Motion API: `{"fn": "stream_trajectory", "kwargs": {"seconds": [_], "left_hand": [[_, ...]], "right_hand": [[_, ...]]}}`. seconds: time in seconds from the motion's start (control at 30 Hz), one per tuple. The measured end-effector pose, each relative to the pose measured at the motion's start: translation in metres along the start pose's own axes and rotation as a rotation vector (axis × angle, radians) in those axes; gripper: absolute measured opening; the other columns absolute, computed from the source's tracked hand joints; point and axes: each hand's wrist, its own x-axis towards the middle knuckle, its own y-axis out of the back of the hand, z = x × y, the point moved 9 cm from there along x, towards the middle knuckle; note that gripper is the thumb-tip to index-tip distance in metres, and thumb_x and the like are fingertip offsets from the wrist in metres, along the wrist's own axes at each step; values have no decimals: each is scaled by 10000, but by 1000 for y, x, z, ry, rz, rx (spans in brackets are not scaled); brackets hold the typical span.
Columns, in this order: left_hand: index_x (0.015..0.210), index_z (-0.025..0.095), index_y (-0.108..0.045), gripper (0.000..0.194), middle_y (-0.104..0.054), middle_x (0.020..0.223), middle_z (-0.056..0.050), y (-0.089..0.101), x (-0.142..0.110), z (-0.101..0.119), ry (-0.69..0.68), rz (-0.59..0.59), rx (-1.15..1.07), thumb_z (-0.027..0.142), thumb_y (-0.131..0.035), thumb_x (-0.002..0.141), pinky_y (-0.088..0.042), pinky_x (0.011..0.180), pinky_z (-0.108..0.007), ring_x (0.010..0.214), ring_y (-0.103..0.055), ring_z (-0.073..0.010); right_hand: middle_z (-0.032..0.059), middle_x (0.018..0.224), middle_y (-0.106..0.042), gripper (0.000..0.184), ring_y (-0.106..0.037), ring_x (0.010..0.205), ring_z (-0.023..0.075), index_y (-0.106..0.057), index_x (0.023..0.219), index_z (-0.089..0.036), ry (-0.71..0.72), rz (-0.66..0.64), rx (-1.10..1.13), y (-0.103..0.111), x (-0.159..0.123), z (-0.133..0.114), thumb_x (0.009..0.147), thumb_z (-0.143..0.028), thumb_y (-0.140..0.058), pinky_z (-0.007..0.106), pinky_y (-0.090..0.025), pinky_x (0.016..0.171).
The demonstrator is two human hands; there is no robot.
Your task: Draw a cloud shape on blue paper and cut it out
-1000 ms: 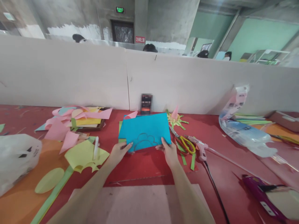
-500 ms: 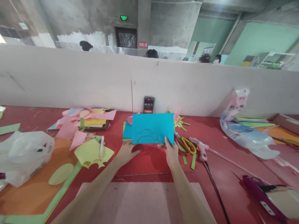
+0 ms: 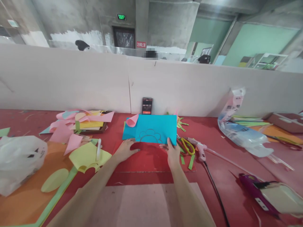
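A blue paper sheet with a cloud outline drawn near its lower edge lies on the red table. My right hand pinches the sheet's lower right corner. My left hand rests on a red paper sheet just below the blue sheet, fingers curled toward the blue edge. A second blue sheet lies partly under the first, with a curled pink scrap on it.
Scissors with yellow handles and a glue gun with its black cord lie right of my hand. Pink and yellow scraps, a white pen, plastic bags and a purple tool surround the workspace. A beige partition stands behind.
The blue sheet has moved away from me and right, uncovering a second blue sheet. My left hand let go of it and now rests on the red paper.
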Motion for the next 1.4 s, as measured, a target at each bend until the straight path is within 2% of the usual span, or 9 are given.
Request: {"fn": "stream_trajectory", "kwargs": {"seconds": [0.3,0.47,0.57,0.67,0.8,0.9,1.07,1.2,1.4], "left_hand": [[1192,248,-560,483,-561,1223,-90,5,-19,14,-37,-30,28,492,-535,776,-345,1000,-431,1168,-478,-267],[1127,187,-605,450,-537,1249,-127,11,-21,24,17,7,0,422,-582,744,-336,1008,-441,1184,-463,-300],[1045,200,-651,456,-570,1222,-118,14,-7,32,133,63,-277,439,-661,656,-329,1005,-465,1231,-410,-339],[842,187,-693,343,-697,967,-93,3,14,41,272,93,-819,407,-729,581,-406,950,-383,1089,-550,-308],[845,162,-650,368,-713,828,-93,-19,37,50,346,125,-980,473,-645,648,-522,705,-355,806,-665,-265],[800,128,-604,404,-678,615,-76,-38,41,49,377,92,-1087,484,-661,617,-504,478,-331,511,-640,-232],[805,119,-559,415,-654,565,-51,-47,42,41,398,111,-1192,460,-691,609,-478,410,-279,459,-628,-203],[826,117,-558,415,-671,612,-55,-48,46,35,409,147,-1244,432,-709,603,-490,416,-274,487,-648,-209],[790,108,-587,386,-678,610,-61,-49,46,33,417,176,-1283,403,-731,586,-516,441,-293,473,-644,-206]], "right_hand": [[-4,501,-637,285,-642,482,195,-554,876,-152,-29,-21,-10,-6,-2,7,745,-388,-645,314,-548,534],[1,522,-636,295,-642,498,191,-558,860,-139,-52,-33,6,-6,-1,12,736,-389,-654,313,-544,538],[-11,516,-628,289,-632,490,183,-547,833,-152,-43,-7,25,-2,2,13,727,-395,-661,312,-538,536],[-13,511,-625,288,-618,479,183,-544,803,-162,-31,23,26,4,5,13,712,-405,-669,322,-532,539],[24,531,-637,291,-621,518,216,-564,768,-162,-17,53,-50,12,8,2,706,-431,-657,363,-524,586],[99,783,-687,334,-633,753,256,-622,832,-159,141,150,-561,25,7,-32,778,-478,-538,381,-491,719],[121,1062,-618,303,-530,1031,279,-616,1025,-167,357,284,-1258,43,4,-73,816,-284,-431,385,-386,883],[154,1060,-582,343,-529,1009,316,-592,1090,-161,128,343,-1698,72,11,-61,764,-215,-501,393,-384,836],[135,1056,-575,410,-542,967,328,-551,1171,-195,70,211,-1843,73,17,-47,821,-400,-485,384,-389,806]]}}
